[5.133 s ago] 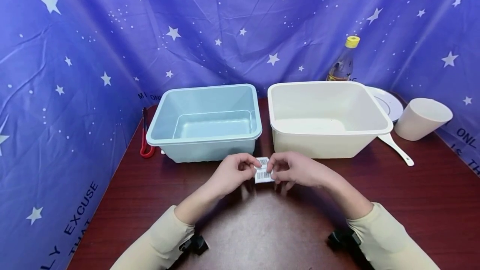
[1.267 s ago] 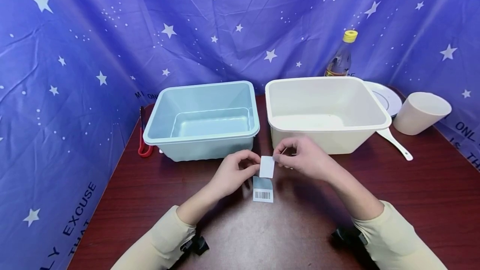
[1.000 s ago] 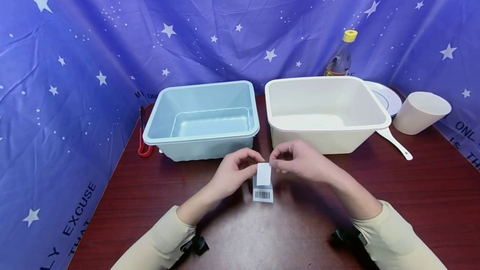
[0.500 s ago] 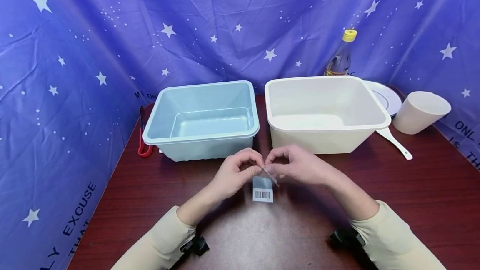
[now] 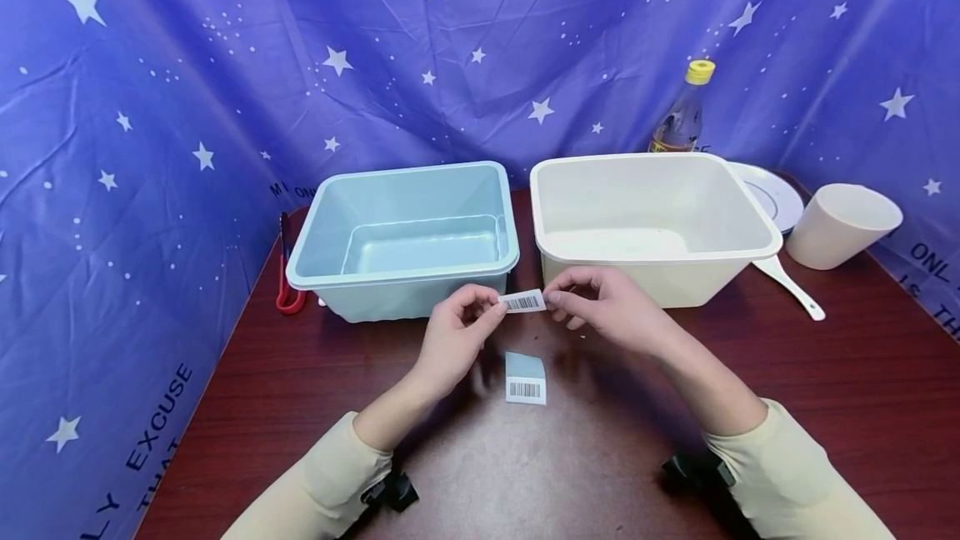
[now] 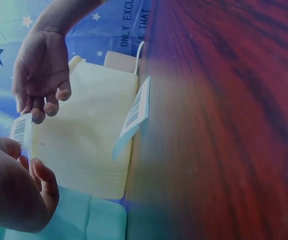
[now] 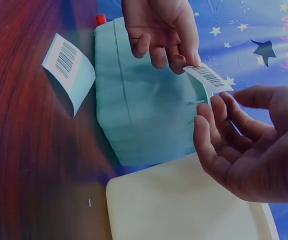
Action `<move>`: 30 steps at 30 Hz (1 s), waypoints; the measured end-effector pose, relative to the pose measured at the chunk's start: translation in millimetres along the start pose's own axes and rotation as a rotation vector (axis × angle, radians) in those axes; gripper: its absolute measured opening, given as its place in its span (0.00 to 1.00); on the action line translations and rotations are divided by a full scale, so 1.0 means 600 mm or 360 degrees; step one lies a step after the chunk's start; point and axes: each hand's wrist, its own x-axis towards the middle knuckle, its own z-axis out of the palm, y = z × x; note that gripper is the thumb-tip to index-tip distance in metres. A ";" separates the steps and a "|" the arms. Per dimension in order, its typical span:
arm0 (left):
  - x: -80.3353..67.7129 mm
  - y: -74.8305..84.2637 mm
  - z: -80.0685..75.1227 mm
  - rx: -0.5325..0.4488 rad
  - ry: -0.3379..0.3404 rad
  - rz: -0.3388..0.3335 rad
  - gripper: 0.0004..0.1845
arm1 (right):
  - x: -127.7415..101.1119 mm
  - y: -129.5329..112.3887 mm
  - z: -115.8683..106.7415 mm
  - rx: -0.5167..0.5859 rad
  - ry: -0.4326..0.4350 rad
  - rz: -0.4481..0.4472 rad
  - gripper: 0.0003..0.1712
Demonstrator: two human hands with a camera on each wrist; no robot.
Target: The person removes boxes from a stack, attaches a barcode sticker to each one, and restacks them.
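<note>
Left hand (image 5: 453, 340) and right hand (image 5: 609, 308) each held the label (image 5: 523, 302) in a narrow grip above the surface (image 5: 300, 407), well in from its left edge; uneven pull risked a crease or tear.
</note>
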 end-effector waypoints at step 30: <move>0.018 0.023 0.057 0.0068 -0.0064 0.0012 0.02 | -0.037 0.027 -0.007 -0.0329 0.0488 -0.0090 0.03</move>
